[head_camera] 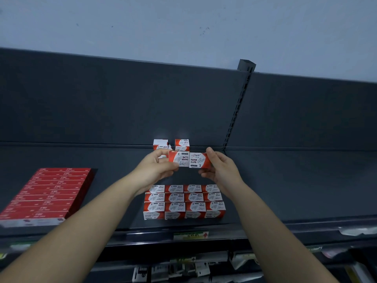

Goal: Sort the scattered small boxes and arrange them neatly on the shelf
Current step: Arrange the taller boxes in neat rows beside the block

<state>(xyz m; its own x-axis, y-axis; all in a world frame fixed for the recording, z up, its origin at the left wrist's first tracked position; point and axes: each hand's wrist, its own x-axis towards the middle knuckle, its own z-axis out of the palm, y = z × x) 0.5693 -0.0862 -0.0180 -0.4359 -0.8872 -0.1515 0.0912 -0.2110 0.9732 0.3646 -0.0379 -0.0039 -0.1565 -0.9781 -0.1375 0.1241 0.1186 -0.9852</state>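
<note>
Two red-and-white paper clip boxes are held side by side above the dark shelf (285,190). My left hand (155,168) grips the left box (179,158), whose print is upside down. My right hand (221,168) grips the right box (199,160), whose print reads upright. The two boxes touch end to end. Below them a neat block of several paper clip boxes (184,201) sits near the shelf's front edge. Two more loose boxes (182,144) stand at the back of the shelf, partly hidden behind the held ones.
A flat stack of long red boxes (49,193) lies on the shelf at the left. A slotted upright post (236,111) divides the back panel. Price tags (190,235) sit on the front rail, and lower shelves hold packaged goods.
</note>
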